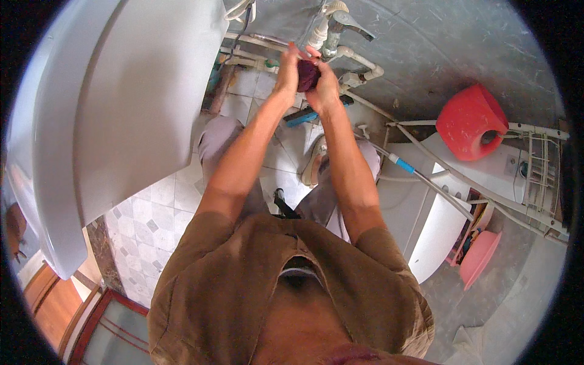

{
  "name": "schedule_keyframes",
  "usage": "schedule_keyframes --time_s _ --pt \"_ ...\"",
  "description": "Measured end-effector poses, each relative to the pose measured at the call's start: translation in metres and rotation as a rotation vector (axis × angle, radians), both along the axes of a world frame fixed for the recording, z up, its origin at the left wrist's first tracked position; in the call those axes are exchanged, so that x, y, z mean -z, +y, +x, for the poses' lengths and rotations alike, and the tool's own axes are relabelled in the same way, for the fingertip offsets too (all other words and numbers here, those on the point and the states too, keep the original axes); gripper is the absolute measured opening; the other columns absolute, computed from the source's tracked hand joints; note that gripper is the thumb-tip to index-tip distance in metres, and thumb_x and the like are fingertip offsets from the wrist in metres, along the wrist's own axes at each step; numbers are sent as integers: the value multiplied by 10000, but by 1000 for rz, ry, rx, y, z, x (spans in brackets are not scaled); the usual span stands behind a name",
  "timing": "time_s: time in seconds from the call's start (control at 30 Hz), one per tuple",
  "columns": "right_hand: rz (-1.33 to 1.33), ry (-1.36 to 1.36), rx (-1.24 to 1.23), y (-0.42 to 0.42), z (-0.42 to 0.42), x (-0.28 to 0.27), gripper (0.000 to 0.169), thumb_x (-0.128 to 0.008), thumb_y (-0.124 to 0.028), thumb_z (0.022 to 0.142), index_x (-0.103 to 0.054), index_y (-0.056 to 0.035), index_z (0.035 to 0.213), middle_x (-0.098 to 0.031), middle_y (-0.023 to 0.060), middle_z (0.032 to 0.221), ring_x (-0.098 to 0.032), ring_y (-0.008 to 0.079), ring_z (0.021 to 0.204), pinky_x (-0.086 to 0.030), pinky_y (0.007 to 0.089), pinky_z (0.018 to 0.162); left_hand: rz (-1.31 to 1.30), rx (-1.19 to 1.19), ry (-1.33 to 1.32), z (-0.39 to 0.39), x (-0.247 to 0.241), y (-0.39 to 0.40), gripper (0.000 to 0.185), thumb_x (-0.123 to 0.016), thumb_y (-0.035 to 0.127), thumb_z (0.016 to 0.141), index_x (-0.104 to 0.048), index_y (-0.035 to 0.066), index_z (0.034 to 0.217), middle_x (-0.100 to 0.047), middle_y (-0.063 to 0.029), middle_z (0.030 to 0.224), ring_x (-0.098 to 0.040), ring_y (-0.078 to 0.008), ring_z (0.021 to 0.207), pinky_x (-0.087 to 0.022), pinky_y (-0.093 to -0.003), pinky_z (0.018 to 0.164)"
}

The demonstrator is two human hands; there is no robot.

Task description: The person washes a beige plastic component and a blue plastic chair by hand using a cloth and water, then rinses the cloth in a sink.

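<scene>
Both of my arms reach forward to a bunched dark purple cloth [308, 75], in front of the wall tap. My left hand [287, 75] presses on its left side, fingers pointing up. Around the right side curls my right hand [326, 86], its fingers folded over near the top. The fingertips are blurred and partly hide the cloth's upper end. Just above the hands stands a metal lever tap [336, 33], beside a pale corrugated hose fitting [318, 34].
A large white appliance [137, 100] fills the left side. White pipes [360, 59] run along the wall. Below my hands lies a blue-and-black floor brush or squeegee head [303, 117]. At right are a red plastic container [470, 123], a metal pole [429, 180] and a pink basin [481, 258].
</scene>
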State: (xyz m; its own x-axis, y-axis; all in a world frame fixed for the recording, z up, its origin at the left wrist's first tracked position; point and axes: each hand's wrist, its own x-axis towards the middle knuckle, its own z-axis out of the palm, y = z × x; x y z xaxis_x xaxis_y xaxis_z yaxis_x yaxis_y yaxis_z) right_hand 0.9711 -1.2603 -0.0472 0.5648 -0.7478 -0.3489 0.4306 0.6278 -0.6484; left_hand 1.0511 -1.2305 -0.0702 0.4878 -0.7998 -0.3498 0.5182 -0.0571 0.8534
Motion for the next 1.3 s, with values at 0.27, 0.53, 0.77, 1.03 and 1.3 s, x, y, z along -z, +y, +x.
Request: schedule_keyframes --time_s 0.27,0.53,0.77,1.03,1.3 --pt "-263 172 47 14 -1 4 239 -483 -114 960 -609 -27 1143 -640 58 1033 -606 145 904 -498 273 788 99 82 -591 -4 -15 2 736 -224 617 939 -395 53 1381 -513 -205 1222 -478 -348 1134 -348 -405 997" --pt "-60 186 252 1 16 11 218 -607 -158 910 -560 -54 724 -585 27 682 -521 121 565 -398 286 491 46 -74 365 -10 1 -1 537 -476 532 919 -591 44 1110 -621 -46 923 -570 -184 826 -461 -327 765" --pt "-182 295 292 4 24 8 263 -606 -197 913 -580 -40 704 -576 24 669 -499 123 568 -393 296 508 -7 -121 297 -16 11 -5 406 -504 417 940 -632 35 991 -635 -62 950 -580 -173 844 -465 -328 748" --pt "-148 305 192 -7 19 17 163 -610 -184 904 -604 -42 823 -605 28 747 -541 136 632 -430 302 563 10 -139 264 -15 17 -10 352 -502 383 942 -631 61 999 -636 -50 960 -578 -167 870 -458 -323 769" --pt "-793 407 132 -4 10 3 344 -511 -325 945 -569 -36 1122 -622 71 974 -583 227 842 -465 351 756 -152 42 703 0 -22 5 304 -538 402 918 -640 141 1037 -652 -11 1029 -599 -185 952 -442 -326 863"
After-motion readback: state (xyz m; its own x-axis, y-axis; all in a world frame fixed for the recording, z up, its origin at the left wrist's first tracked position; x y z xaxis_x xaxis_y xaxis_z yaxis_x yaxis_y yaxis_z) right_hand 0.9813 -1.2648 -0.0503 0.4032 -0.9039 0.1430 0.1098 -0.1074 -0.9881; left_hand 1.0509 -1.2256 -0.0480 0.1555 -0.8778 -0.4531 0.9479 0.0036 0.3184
